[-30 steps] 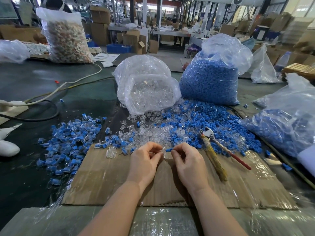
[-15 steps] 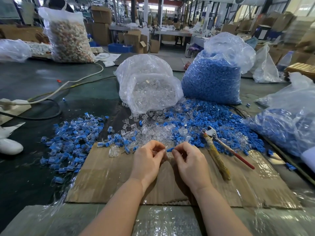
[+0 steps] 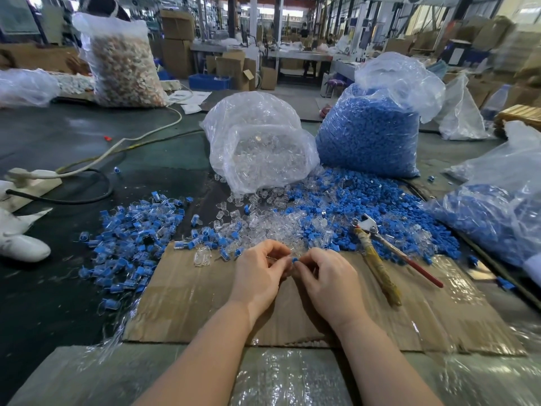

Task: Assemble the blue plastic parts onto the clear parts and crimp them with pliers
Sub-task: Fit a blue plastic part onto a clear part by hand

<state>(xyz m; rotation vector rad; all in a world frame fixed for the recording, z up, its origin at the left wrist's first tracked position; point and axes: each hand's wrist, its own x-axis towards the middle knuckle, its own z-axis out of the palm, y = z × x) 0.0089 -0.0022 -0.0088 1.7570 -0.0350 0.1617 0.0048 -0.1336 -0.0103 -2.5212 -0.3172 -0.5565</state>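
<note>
My left hand (image 3: 260, 273) and my right hand (image 3: 328, 276) meet over the cardboard sheet (image 3: 190, 303), fingertips together. Between them my right fingers pinch a small blue part (image 3: 294, 260); my left fingers curl round a clear part that is mostly hidden. Loose clear parts (image 3: 272, 227) lie just beyond my hands, loose blue parts (image 3: 351, 206) to the right. The pliers (image 3: 377, 253), with a yellow and a red handle, lie on the cardboard to the right of my right hand. Joined blue-and-clear pieces (image 3: 131, 238) are heaped at the left.
A bag of clear parts (image 3: 260, 142) and a bag of blue parts (image 3: 371, 127) stand behind the piles. Another blue-filled bag (image 3: 497, 215) lies at the right. Cables and a white power strip (image 3: 32, 177) cross the dark table at the left.
My hands have closed together slightly, bringing the blue part against the clear part. The pliers have not moved.
</note>
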